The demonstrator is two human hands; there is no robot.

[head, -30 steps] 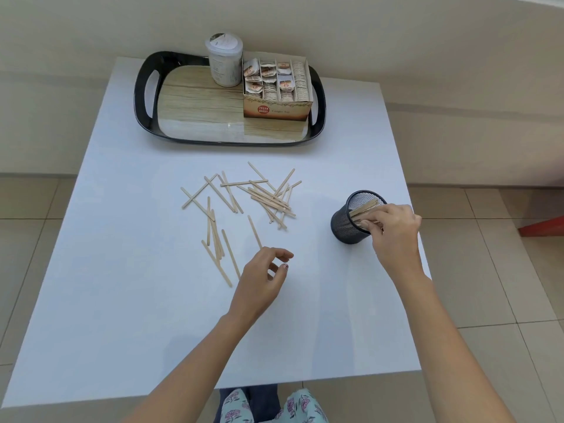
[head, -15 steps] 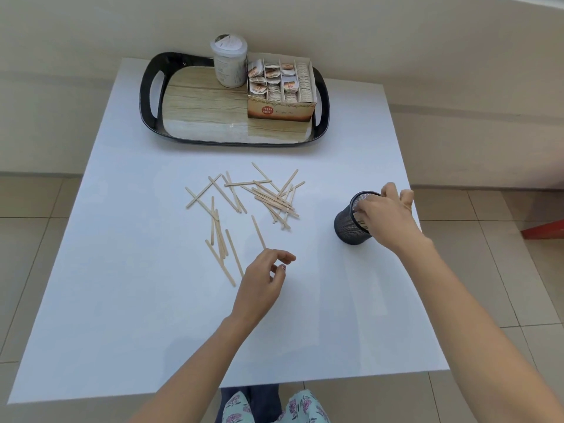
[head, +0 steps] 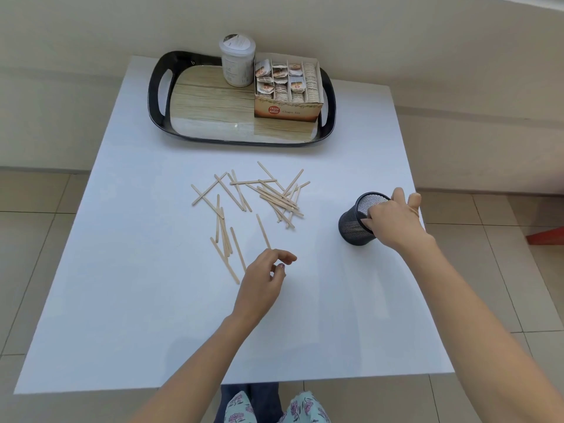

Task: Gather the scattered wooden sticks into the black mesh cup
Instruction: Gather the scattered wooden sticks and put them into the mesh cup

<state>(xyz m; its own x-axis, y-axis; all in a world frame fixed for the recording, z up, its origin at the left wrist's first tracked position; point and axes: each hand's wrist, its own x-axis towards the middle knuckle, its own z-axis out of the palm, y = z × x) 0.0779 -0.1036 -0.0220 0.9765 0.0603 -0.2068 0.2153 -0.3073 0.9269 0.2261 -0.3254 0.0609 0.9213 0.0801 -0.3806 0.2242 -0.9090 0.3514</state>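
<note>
most of the sticks were left lying loose in the middle of the white table, a crossed heap toward the far side and a thinner run trailing toward the person, so the gathering looked far from finished. the cup stood upright near the table's right edge, well apart from the heap; what it held could not be told, the right hand covering much of its mouth. that hand lay across the rim, fingers curled down over the near wall and thumb raised at the far side, seemingly gripping the cup. the left hand hovered just beside the nearest sticks, wrist low, fingers loosely curled with thumb and forefinger apart, holding nothing. a black tray sat at the table's far end.
</note>
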